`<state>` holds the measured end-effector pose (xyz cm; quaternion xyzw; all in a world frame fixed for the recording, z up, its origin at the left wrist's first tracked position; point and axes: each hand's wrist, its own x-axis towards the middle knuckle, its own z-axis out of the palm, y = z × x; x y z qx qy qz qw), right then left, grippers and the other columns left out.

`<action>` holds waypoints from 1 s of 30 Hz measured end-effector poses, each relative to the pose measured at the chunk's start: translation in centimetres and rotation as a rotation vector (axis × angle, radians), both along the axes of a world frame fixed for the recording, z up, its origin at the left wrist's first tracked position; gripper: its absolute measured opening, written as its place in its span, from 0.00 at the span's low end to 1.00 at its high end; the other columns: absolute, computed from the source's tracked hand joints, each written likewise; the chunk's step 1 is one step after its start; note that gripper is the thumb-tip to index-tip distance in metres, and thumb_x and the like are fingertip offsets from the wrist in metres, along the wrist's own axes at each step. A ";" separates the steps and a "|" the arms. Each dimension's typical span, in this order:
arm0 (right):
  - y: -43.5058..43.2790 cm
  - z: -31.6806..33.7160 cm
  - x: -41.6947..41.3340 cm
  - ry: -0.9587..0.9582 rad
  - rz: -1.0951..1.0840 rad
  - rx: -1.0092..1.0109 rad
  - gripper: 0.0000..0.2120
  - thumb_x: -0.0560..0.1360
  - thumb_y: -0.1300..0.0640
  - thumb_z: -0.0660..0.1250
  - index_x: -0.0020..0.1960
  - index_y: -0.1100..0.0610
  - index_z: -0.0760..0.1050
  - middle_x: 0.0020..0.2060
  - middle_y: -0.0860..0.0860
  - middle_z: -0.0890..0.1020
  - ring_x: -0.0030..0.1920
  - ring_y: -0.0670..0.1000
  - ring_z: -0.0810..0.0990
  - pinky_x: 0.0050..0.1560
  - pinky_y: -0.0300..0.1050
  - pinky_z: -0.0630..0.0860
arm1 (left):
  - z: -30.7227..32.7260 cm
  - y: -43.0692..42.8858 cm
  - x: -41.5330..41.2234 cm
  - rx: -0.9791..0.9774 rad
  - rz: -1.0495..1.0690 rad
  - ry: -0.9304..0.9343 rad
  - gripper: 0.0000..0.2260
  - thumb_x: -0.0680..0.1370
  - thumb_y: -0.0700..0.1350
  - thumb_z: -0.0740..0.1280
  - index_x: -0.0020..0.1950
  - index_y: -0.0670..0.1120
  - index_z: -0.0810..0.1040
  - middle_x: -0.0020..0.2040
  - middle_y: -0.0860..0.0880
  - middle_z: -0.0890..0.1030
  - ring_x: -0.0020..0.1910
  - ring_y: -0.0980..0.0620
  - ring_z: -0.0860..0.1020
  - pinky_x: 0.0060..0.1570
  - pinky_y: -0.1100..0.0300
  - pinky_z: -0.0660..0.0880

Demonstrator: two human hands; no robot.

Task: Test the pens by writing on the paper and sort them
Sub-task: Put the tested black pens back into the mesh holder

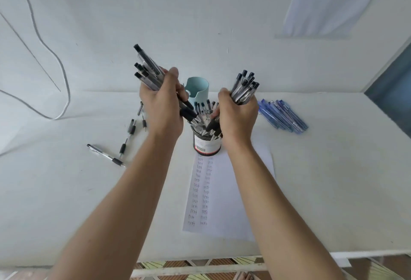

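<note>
White table (333, 179) runs up to a white wall (155, 12), where I see a grey cable (55, 57) looping down on the left and a pale cloth (329, 1) hanging at the upper right. A dark panel (393, 92) cuts in at the right edge, and patterned floor tiles (200, 264) show below the table's near edge. My left hand (162, 108) is clenched round a bundle of black pens (146, 70), and my right hand (235, 115) grips a second bundle (244, 88). Both are just above the black pen cup (206, 145), which stands on the far end of the paper (231, 201) with its two columns of scribbles. A light blue cup (198, 88) sits behind it. Blue pens (282, 115) lie piled to the right and loose black pens (106, 155) are scattered to the left.
</note>
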<state>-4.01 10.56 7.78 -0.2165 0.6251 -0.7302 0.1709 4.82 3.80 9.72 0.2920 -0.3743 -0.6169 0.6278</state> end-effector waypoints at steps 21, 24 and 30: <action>-1.1 -1.9 -4.4 -0.028 -0.013 -0.054 0.07 0.74 0.63 0.68 0.40 0.65 0.72 0.25 0.61 0.78 0.22 0.51 0.76 0.28 0.40 0.72 | -3.7 0.4 -3.3 -0.413 0.122 -0.650 0.29 0.73 0.39 0.71 0.67 0.55 0.62 0.46 0.52 0.80 0.37 0.54 0.80 0.42 0.59 0.78; -1.5 -1.7 -4.2 -0.053 0.001 -0.083 0.08 0.75 0.62 0.69 0.43 0.67 0.74 0.26 0.60 0.79 0.23 0.49 0.78 0.28 0.38 0.72 | -4.0 0.2 -2.8 -0.446 0.181 -0.849 0.12 0.75 0.43 0.67 0.58 0.52 0.73 0.40 0.51 0.81 0.39 0.53 0.79 0.43 0.57 0.76; -2.1 -1.8 -3.5 0.001 0.022 -0.101 0.09 0.78 0.58 0.69 0.42 0.63 0.76 0.26 0.52 0.81 0.28 0.49 0.81 0.33 0.39 0.76 | -4.9 0.0 -1.6 -0.487 0.131 -1.070 0.08 0.73 0.52 0.61 0.42 0.52 0.78 0.43 0.56 0.82 0.53 0.49 0.78 0.58 0.49 0.72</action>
